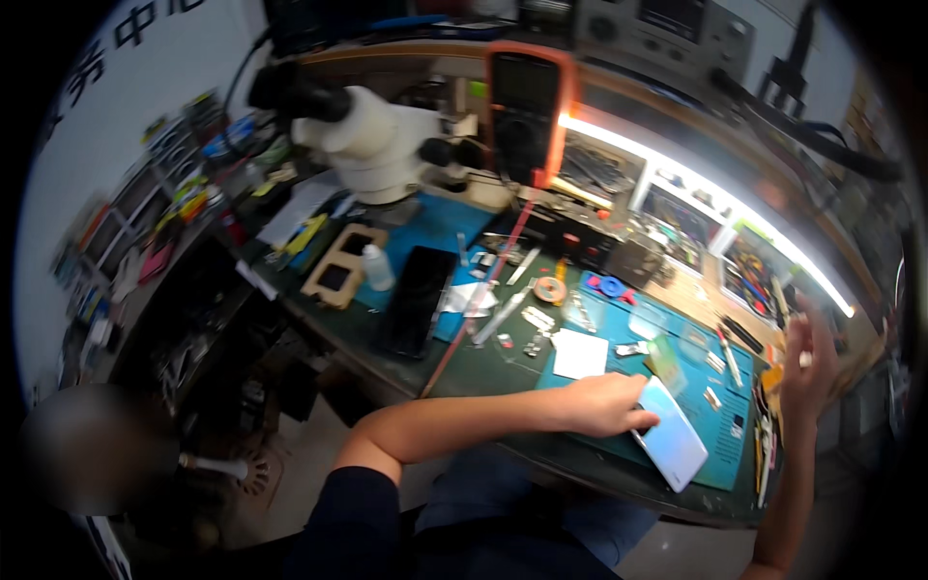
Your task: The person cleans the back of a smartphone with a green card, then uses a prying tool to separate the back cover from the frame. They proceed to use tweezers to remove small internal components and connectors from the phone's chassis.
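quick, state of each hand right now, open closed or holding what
Left hand: closed on one end of the pale blue phone.
Right hand: raised at the right, blurred; cannot tell whether it holds anything.

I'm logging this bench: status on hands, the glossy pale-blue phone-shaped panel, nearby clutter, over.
Left hand gripping panel by its upper end. Right hand raised at right, blurred, grip unclear. Translucent greenish sheet close beside panel.

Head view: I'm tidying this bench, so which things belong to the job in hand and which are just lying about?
In use, it seems:
shiny pale-blue phone-shaped panel, in the left hand
teal rectangular mat beneath it

Apparently lying about:
glossy black rectangular phone
white plastic bottle
orange-framed black multimeter
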{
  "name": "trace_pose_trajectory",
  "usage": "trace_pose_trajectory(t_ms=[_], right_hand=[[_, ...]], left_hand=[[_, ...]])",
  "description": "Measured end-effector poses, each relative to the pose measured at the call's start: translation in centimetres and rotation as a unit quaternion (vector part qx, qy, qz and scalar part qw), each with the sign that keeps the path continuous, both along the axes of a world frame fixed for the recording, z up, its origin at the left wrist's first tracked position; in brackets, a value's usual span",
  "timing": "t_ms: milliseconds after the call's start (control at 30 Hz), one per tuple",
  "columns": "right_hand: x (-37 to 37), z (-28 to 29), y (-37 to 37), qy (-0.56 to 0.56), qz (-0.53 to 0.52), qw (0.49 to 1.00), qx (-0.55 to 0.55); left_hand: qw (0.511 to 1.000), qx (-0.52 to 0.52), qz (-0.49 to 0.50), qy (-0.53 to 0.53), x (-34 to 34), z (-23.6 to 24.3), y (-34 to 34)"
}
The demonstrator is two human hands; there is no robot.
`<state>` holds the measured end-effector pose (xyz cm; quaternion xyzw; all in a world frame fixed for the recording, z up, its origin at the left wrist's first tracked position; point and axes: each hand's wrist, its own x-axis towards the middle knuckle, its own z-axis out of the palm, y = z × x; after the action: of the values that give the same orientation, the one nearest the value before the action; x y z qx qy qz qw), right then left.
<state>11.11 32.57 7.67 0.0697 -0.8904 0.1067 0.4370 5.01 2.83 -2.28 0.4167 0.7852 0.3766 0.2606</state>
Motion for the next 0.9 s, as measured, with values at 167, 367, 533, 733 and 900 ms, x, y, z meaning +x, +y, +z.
trace_pose_trajectory(t_ms=[167,367,533,733,900], right_hand=[[2.7,-1.8,-2.9,-0.074,0.039,0.996,-0.040],[6.6,-4.7,-8.9,-0.291,0.189,0.933,0.097],[8.6,-6.0,-8.4,-0.261,0.150,0.951,0.065],[9.3,-6.9,-8.1,-0.210,0.144,0.967,0.014],[9.7,-5.5,-8.9,-0.183,0.171,0.968,-0.024]], left_hand=[[0.997,0.012,0.069,0.024,1.3,-0.5,-2.0],[0.922,0.204,0.264,0.197,5.5,-1.7,-7.4],[0.657,0.171,0.609,0.409,0.4,-0.8,-20.1],[0.709,-0.031,0.579,0.403,-5.1,-1.5,-25.9],[0.822,0.180,0.452,0.295,1.2,2.7,-15.7]])
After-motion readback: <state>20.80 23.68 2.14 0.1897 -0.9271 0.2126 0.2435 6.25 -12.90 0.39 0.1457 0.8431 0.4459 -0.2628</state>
